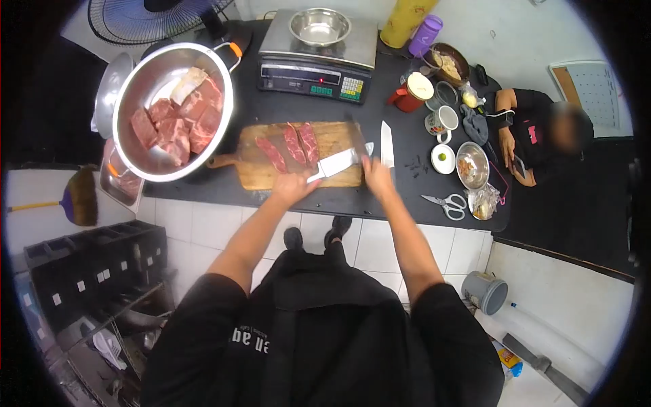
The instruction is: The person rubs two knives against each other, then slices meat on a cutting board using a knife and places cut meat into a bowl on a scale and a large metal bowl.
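Observation:
My left hand [293, 188] is closed around the white handle of a knife [337, 163]. Its broad blade points right, over the right part of a wooden cutting board [258, 178]. Close to the blade's tip, my right hand [377, 176] is closed at the board's right edge. A dark, blurred streak rises from its fingers, and I cannot make out what it is. Strips of raw red meat [294, 144] lie on the board beyond my left hand. Right of the board rests a second knife [386, 144] with a pale blade.
A large steel pot [225, 129] holds chunks of raw meat at left. Behind the board stands a digital scale [305, 80] bearing a steel bowl [320, 27]. Scissors [449, 205], a mug [441, 122] and a steel bowl [472, 166] are at right. A person [532, 139] is beyond the table's right end.

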Tool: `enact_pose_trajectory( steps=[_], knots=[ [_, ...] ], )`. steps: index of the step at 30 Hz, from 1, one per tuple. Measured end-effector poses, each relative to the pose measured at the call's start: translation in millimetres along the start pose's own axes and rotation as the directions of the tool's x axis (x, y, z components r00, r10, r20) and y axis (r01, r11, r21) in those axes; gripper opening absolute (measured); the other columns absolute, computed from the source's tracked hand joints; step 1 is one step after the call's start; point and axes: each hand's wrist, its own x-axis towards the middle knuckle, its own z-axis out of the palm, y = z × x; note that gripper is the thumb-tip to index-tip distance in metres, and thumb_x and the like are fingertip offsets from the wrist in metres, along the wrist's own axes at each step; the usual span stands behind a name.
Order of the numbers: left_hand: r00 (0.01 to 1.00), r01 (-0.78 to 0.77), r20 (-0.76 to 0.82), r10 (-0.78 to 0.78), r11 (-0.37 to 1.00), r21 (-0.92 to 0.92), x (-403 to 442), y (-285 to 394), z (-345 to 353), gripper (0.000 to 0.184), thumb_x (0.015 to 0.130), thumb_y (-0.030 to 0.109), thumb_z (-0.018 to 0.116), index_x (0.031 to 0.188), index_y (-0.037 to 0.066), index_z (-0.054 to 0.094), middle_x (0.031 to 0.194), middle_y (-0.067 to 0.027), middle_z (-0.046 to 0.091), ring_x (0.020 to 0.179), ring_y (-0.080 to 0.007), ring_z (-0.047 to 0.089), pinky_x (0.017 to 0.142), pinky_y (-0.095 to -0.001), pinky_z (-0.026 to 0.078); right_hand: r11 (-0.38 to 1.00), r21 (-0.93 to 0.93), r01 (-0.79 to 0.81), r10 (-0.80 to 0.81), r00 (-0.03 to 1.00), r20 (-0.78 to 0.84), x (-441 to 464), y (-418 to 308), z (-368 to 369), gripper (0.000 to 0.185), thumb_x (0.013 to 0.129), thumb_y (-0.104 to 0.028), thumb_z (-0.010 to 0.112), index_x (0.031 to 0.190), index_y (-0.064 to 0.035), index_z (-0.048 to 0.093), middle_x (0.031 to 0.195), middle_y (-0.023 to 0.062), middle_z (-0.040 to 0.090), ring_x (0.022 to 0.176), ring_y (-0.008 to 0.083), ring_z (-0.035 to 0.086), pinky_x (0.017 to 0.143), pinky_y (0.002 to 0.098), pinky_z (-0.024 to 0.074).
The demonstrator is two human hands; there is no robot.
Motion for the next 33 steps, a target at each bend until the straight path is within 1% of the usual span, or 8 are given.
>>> enact_pose_trajectory(
  steps=[5,7,12,17,19,23,28,33],
  knots=[
    [1.0,-0.012,-0.002,0.011,0.998,-0.066,2.0,-3.5,5.7,0.049,0.089,0.056,0.051,0.103,0.012,0.066,0.068,-0.0161,0.067,0.061,-0.0341,0.067,0.055,-0.0457,0.054,0.975,0.217,0.054,-0.064,0.997,0.04,-124.7,38.4,41.7,0.064,0.097,-0.052,0.041,0.1,0.0092,0.061,0.09,0.0349,0.062,0.088,0.0501,0.061,0.077,0.0534,0.0476],
    [1.0,-0.01,-0.009,0.01,0.999,-0.036,2.8,-6.6,10.9,0.05,0.089,0.057,0.049,0.106,0.013,0.066,0.069,-0.0154,0.068,0.061,-0.0338,0.067,0.056,-0.0461,0.054,0.999,0.026,-0.034,0.031,0.996,0.081,-62.6,39.5,41.5,0.062,0.096,-0.052,0.043,0.1,0.0075,0.061,0.09,0.0348,0.062,0.088,0.0502,0.061,0.076,0.0536,0.0475],
    [1.0,-0.021,-0.006,0.021,0.999,-0.036,4.4,-6.2,18.8,0.05,0.089,0.058,0.049,0.107,0.014,0.065,0.07,-0.0161,0.068,0.062,-0.0342,0.068,0.056,-0.0469,0.054,0.998,-0.019,-0.067,0.066,0.997,-0.032,36.5,8.8,8.6,0.059,0.097,-0.048,0.041,0.093,0.0076,0.062,0.093,0.0358,0.061,0.095,0.0515,0.058,0.083,0.0533,0.0468],
    [0.999,-0.013,-0.039,0.013,1.0,-0.009,7.0,-7.1,9.3,0.045,0.087,0.055,0.055,0.102,0.015,0.069,0.068,-0.0163,0.067,0.059,-0.0324,0.067,0.053,-0.0447,0.054,0.981,0.193,-0.026,0.002,0.992,0.122,-109.0,24.2,26.9,0.054,0.098,-0.042,0.045,0.09,0.0093,0.061,0.092,0.0368,0.06,0.093,0.053,0.057,0.081,0.0536,0.0469],
    [0.997,-0.036,-0.066,0.031,0.997,-0.066,4.2,-8.6,14.9,0.045,0.087,0.054,0.055,0.106,0.016,0.069,0.069,-0.0159,0.067,0.06,-0.0327,0.067,0.053,-0.0446,0.054,0.986,0.109,-0.127,0.11,0.983,0.149,-92.4,30.7,38.2,0.052,0.098,-0.041,0.046,0.087,0.0084,0.06,0.09,0.0364,0.061,0.091,0.0529,0.058,0.079,0.0544,0.0471],
    [0.997,-0.016,-0.074,0.012,0.998,-0.055,1.5,-4.1,11.0,0.044,0.087,0.054,0.055,0.105,0.017,0.069,0.071,-0.0151,0.068,0.061,-0.0324,0.067,0.053,-0.044,0.054,0.996,-0.065,-0.061,0.055,0.994,-0.093,34.2,25.7,12.5,0.055,0.097,-0.046,0.042,0.094,0.0061,0.058,0.092,0.0352,0.061,0.091,0.0504,0.06,0.08,0.0557,0.0471],
    [0.995,-0.032,-0.094,0.026,0.998,-0.058,3.8,-10.1,20.6,0.043,0.088,0.055,0.054,0.108,0.02,0.069,0.074,-0.0144,0.069,0.062,-0.0323,0.067,0.056,-0.0449,0.054,1.0,-0.005,-0.002,0.001,0.997,-0.073,-36.9,8.3,-43.5,0.041,0.099,-0.04,0.042,0.136,-0.0258,0.049,0.101,0.0234,0.066,0.098,0.0432,0.062,0.083,0.0495,0.0465],
    [0.998,0.003,-0.063,-0.009,0.996,-0.086,2.6,-7.5,16.4,0.042,0.087,0.055,0.054,0.107,0.021,0.069,0.072,-0.0138,0.069,0.06,-0.0321,0.067,0.055,-0.0446,0.054,0.995,-0.05,0.086,-0.087,0.996,-0.036,-106.5,42.4,-24.5,0.038,0.099,-0.034,0.046,0.136,-0.0295,0.05,0.103,0.0212,0.066,0.09,0.0393,0.065,0.079,0.0465,0.0494]
  ],
)
